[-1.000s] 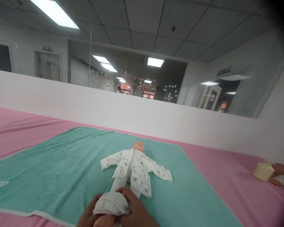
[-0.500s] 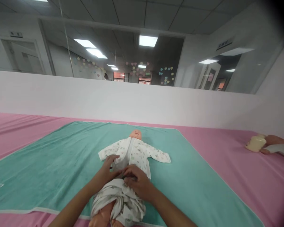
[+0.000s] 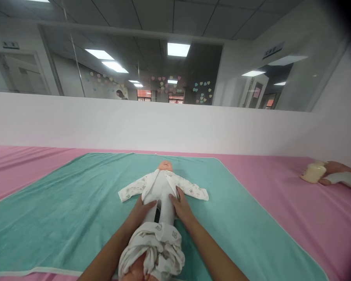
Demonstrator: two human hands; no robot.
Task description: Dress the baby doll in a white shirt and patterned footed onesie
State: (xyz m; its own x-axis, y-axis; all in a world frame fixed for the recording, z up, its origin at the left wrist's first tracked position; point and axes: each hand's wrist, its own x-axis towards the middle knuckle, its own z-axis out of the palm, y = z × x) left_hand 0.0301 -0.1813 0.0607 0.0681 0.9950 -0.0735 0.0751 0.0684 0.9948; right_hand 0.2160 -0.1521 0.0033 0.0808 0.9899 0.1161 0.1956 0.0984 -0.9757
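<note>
The pink-covered surface [image 3: 280, 203] spreads out on every side of your fingers and runs ahead of them to a low white wall [image 3: 163, 125]. On it lies a big teal towel [image 3: 61, 210], which stretches far to the left of your fingers, a shorter way to the right, and back under your forearms.

The doll [image 3: 160, 187] lies on its back in the middle of the towel. Its head is just beyond your fingertips and its legs point back toward you, between your wrists. A white printed jacket [image 3: 193, 190] lies open under it, with one sleeve spread out to each side, just ahead of your fingers. Printed trousers [image 3: 156, 246] are bunched around the doll's legs behind your fingers, between your forearms.

Your left hand [image 3: 142, 210] rests against the doll's left-hand flank at the waist, with the thumb laid across the belly. Your right hand [image 3: 183, 205] presses the other flank. On both hands the fingers are stretched out fairly flat against the body and are not curled round anything. The doll's white trunk shows between them.

Well off to the right of your fingers, another person's hand [image 3: 337, 170] lies on the pink cover, touching a small cream bottle [image 3: 312, 173].
</note>
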